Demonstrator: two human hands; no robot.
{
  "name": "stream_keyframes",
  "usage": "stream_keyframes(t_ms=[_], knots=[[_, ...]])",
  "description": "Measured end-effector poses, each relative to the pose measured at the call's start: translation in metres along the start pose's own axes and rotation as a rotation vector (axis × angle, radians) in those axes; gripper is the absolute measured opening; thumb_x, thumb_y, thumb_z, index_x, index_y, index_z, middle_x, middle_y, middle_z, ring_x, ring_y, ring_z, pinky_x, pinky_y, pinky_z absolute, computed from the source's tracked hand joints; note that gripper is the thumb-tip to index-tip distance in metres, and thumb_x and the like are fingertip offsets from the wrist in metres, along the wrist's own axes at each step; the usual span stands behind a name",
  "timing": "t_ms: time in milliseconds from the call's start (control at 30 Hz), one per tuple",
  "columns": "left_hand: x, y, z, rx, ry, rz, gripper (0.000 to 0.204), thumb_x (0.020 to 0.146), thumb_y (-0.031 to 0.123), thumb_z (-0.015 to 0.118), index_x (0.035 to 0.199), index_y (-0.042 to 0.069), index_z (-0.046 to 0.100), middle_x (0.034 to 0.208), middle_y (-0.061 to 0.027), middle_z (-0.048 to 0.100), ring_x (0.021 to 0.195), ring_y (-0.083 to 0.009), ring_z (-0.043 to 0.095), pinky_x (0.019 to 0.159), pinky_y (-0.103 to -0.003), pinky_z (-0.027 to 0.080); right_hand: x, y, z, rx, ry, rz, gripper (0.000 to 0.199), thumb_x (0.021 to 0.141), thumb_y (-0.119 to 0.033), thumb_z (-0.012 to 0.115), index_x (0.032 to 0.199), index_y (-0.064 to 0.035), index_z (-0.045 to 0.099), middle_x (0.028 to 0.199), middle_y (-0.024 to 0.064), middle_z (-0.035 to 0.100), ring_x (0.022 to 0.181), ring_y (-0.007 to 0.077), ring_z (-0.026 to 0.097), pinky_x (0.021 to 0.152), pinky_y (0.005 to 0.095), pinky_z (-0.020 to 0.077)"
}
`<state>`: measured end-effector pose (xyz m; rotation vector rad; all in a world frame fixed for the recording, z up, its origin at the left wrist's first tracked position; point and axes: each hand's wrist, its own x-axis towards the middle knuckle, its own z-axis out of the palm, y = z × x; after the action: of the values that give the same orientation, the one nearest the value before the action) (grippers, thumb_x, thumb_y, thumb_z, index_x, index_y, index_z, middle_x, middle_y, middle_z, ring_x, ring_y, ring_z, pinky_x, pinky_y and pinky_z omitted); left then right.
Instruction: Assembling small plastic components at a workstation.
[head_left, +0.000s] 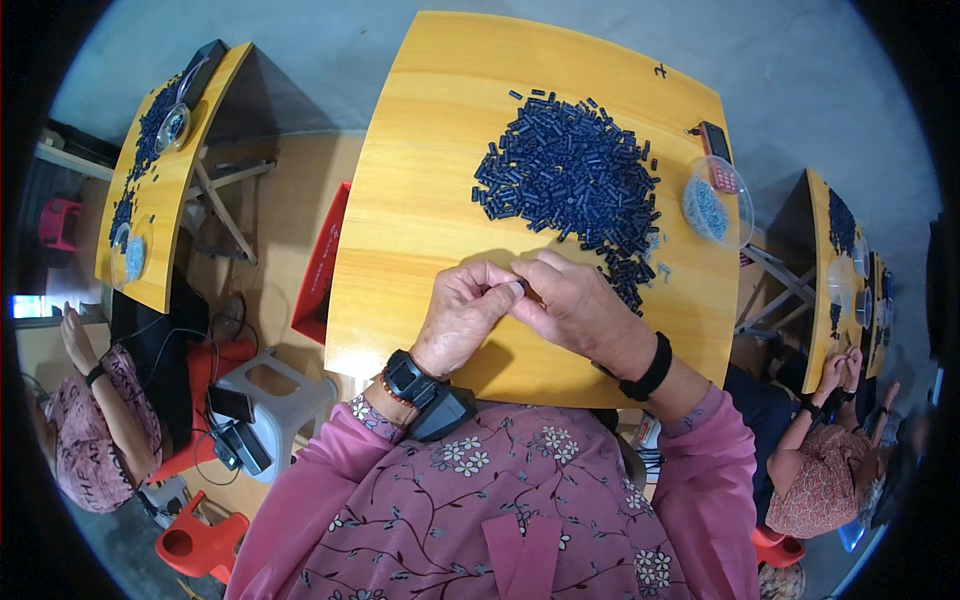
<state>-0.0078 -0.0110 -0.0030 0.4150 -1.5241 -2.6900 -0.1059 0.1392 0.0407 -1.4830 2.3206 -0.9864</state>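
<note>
Both hands, left hand (462,312) and right hand (572,303), pinch one small dark tube (523,288) above a glossy wooden table (420,200).

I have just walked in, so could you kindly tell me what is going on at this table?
A person in a pink floral top sits at a yellow table. The left hand and right hand meet over its near edge, pinching a small dark piece between the fingertips. A pile of dark pieces lies beyond the hands, with a clear bowl at the right edge. Other people work at similar tables on both sides.
</note>
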Motion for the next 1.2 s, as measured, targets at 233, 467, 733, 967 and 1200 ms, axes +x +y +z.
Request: stream_keyframes(t_ms=[233, 467, 733, 967, 1200], knots=[[0.0, 0.004, 0.0, 0.031, -0.014, -0.007, 0.006, 0.092, 0.0, 0.061, 0.092, -0.004, 0.065, 0.086, -0.0068, 0.069, 0.078, -0.009, 0.063, 0.073, -0.024, 0.052, 0.002, 0.005, -0.002, -0.014, -0.08, -0.023, 0.024, 0.083, -0.017, 0.069, 0.09, -0.0002, 0.053, 0.083, 0.0173, 0.057, 0.074, 0.0373, 0.062, 0.063, 0.0433, 0.0516], [-0.001, -0.002, 0.004, 0.08, 0.075, 0.022, 0.006, 0.092, -0.001, 0.059, 0.091, -0.004, 0.065, 0.083, -0.0042, 0.067, 0.073, -0.0069, 0.059, 0.067, -0.022, 0.049, -0.003, -0.006, 0.009, -0.17, -0.049, 0.012, 0.022, 0.084, -0.016, 0.067, 0.09, -0.0003, 0.054, 0.084, 0.0154, 0.056, 0.069, 0.0352, 0.063, 0.06, 0.0419, 0.0533], [0.001, -0.007, 0.004, 0.153, 0.041, 0.041, 0.006, 0.094, 0.0, 0.059, 0.094, -0.002, 0.064, 0.085, -0.0037, 0.066, 0.074, -0.0078, 0.059, 0.069, -0.024, 0.051, -0.009, -0.013, 0.014, -0.146, 0.094, 0.027, 0.023, 0.084, -0.011, 0.065, 0.1, 0.0039, 0.055, 0.091, 0.0189, 0.058, 0.073, 0.0367, 0.065, 0.063, 0.0407, 0.0553], [-0.021, 0.01, -0.005, -0.073, 0.118, 0.161, 0.008, 0.096, 0.005, 0.059, 0.101, 0.0, 0.062, 0.093, -0.0079, 0.067, 0.079, -0.0138, 0.065, 0.078, -0.032, 0.056, -0.026, -0.027, -0.004, 0.082, 0.243, 0.068, 0.041, 0.085, -0.007, 0.068, 0.12, 0.0076, 0.054, 0.099, 0.0205, 0.062, 0.079, 0.0336, 0.066, 0.066, 0.0369, 0.0542], [-0.045, 0.06, -0.06, 0.076, 0.562, 0.529, 0.009, 0.093, 0.006, 0.062, 0.102, 0.004, 0.063, 0.09, -0.007, 0.066, 0.074, -0.0154, 0.066, 0.073, -0.032, 0.057, -0.077, 0.003, -0.016, 0.168, 0.356, 0.219, 0.027, 0.084, -0.003, 0.069, 0.11, 0.0018, 0.062, 0.087, 0.0137, 0.063, 0.072, 0.0238, 0.064, 0.063, 0.0314, 0.0507]])
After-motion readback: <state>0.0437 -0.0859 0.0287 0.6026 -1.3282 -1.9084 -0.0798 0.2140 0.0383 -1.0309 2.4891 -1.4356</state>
